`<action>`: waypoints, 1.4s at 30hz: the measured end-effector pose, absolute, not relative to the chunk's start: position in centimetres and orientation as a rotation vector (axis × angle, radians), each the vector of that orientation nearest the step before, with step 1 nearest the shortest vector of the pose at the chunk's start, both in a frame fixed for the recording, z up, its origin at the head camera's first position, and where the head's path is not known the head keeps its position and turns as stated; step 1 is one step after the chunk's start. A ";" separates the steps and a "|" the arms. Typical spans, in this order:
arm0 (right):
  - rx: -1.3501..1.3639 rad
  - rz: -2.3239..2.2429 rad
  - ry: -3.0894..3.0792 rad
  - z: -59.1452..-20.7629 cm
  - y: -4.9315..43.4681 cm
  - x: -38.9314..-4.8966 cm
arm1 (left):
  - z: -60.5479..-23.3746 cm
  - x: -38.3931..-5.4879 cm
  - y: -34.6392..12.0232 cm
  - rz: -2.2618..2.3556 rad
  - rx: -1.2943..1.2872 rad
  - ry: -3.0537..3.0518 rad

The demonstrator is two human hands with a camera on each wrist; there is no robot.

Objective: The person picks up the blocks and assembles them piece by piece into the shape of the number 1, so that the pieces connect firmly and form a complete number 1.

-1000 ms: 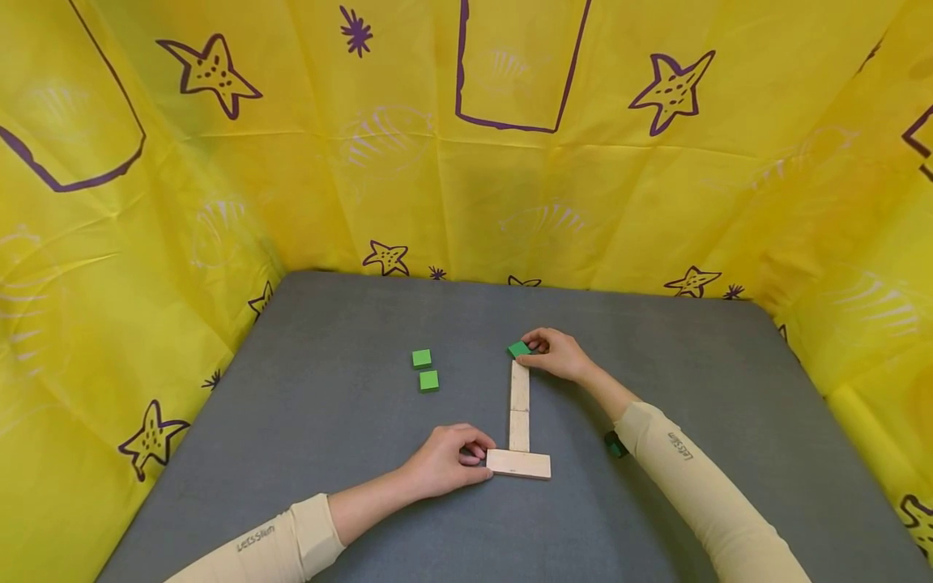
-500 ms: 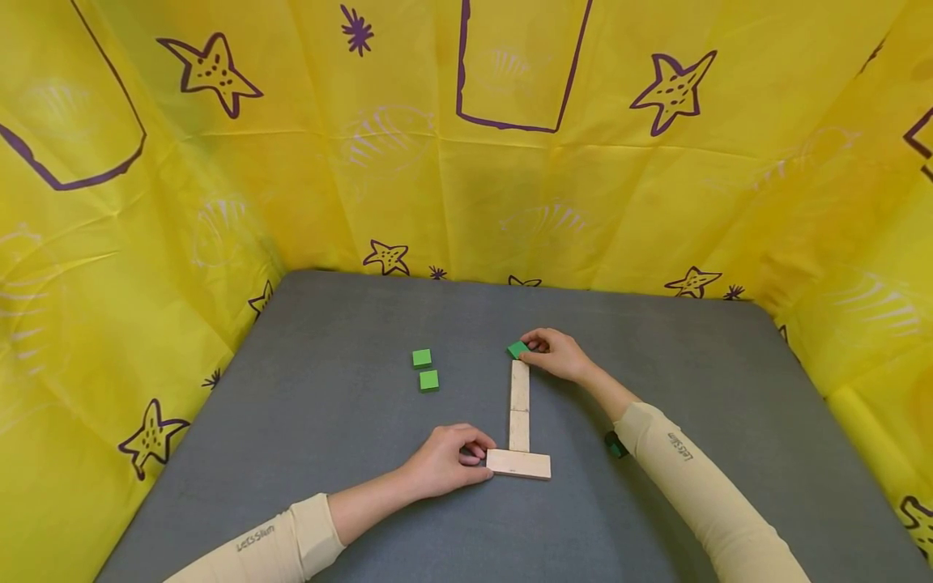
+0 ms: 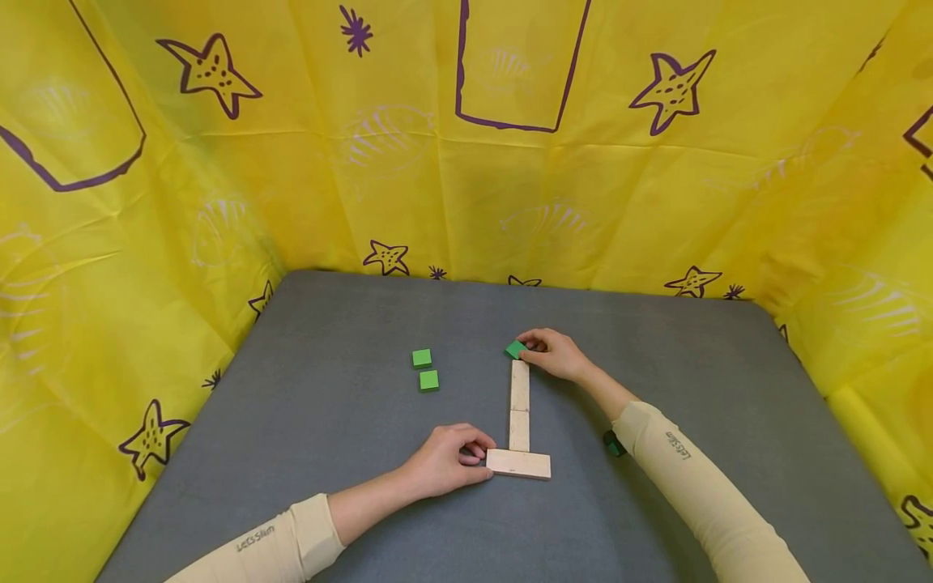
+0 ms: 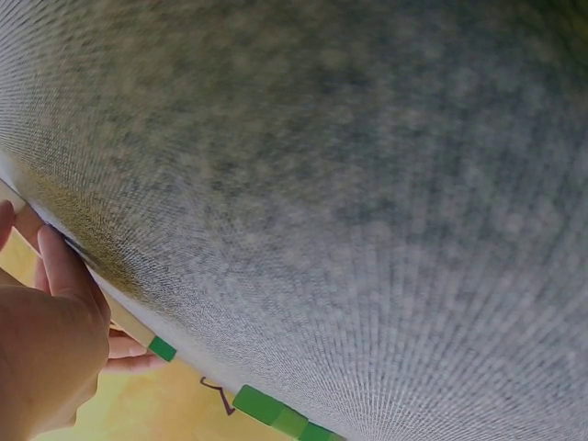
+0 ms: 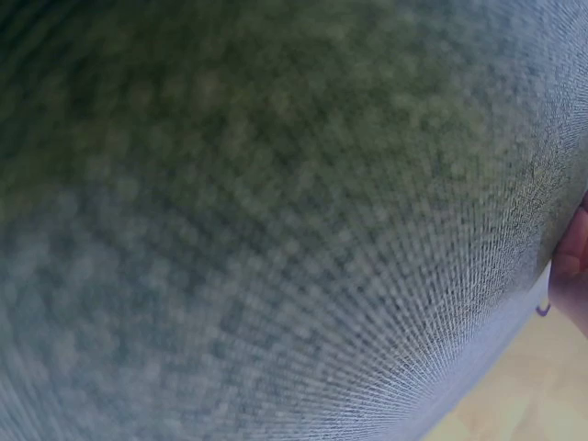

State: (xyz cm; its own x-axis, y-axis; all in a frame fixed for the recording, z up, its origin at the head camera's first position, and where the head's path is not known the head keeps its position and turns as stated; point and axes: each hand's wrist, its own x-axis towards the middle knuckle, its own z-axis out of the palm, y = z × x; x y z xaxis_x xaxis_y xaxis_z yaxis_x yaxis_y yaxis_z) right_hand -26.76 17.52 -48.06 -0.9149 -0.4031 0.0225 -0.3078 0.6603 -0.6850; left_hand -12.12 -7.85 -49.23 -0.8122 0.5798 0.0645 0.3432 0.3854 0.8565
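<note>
In the head view my right hand pinches a green block between thumb and fingers. The block sits askew, right at the far end of a column of two pale wooden blocks lying end to end. Across the column's near end lies a crosswise wooden block, forming an upside-down T. My left hand holds this block's left end, thumb at the near corner and fingers at the far one. The left wrist view shows the left hand at the wood. Only part of the right hand enters the right wrist view.
Two light green blocks lie left of the column on the grey tabletop. A dark green block is partly covered by the right sleeve. Yellow patterned cloth walls in the back and sides.
My right hand has shifted the green block slightly to the left at the column's far end. The left hand and the wooden blocks have stayed in place.
</note>
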 end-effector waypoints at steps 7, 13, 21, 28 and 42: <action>-0.605 -1.094 2.753 -48.2 17.6 -26.8 | -49.3 -12.1 -7.8 1.397 0.823 2.402; -0.604 -1.096 2.762 -48.2 17.5 -26.8 | -49.2 -12.1 -7.9 1.393 0.833 2.405; -0.593 -1.091 2.755 -48.3 17.4 -26.7 | -49.0 -12.2 -7.9 1.377 0.835 2.403; -0.618 -1.091 2.760 -48.4 17.5 -26.8 | -48.8 -12.5 -8.0 1.345 0.814 2.409; -0.613 -1.091 2.748 -48.4 17.6 -26.8 | -48.2 -13.0 -8.9 1.332 0.907 2.460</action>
State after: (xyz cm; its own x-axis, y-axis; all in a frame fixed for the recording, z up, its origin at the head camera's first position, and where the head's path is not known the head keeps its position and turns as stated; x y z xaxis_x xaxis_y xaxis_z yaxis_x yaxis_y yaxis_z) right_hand -26.80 17.60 -48.42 -0.9105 -0.4120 0.0349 -0.3238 0.6579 -0.6799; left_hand -12.99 -8.93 -48.23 -0.7914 0.6014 0.1096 0.4205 0.4055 0.8117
